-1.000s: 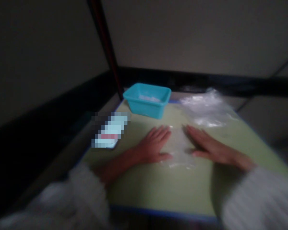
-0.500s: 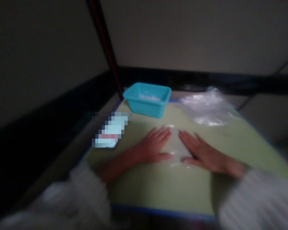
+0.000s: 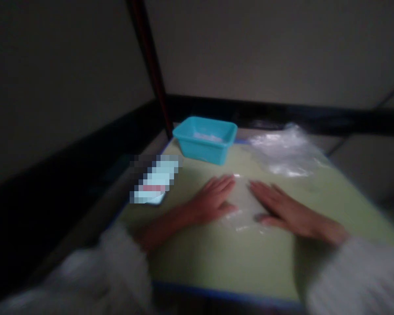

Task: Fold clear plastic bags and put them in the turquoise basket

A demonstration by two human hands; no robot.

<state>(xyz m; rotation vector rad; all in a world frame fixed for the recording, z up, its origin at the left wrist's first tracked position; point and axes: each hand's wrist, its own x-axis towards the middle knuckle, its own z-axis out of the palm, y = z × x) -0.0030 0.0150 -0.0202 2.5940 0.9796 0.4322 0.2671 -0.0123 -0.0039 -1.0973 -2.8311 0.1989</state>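
A small clear plastic sheet or bag (image 3: 244, 210) lies flat on the yellow-green table (image 3: 223, 262). My left hand (image 3: 212, 200) rests palm down on its left side, thumb apart from the fingers. On the right side, my right hand (image 3: 282, 209) lies with its fingers stretched out over the plastic, thumb spread. A strip of the plastic shows between the two hands. Neither hand is closed on anything. The picture is dim and blurred, so the plastic's outline is hard to make out.
A turquoise basket (image 3: 205, 148) with something pale inside stands at the back left. Crumpled clear plastic (image 3: 285, 151) lies at the back right. A phone-like object with a pixelated screen (image 3: 157, 179) is at the left edge. Walls rise behind the table.
My right hand has shifted slightly right, leaving a wider gap between the hands. The whole view has moved a little, so the basket and other objects appear slightly lower and farther right.
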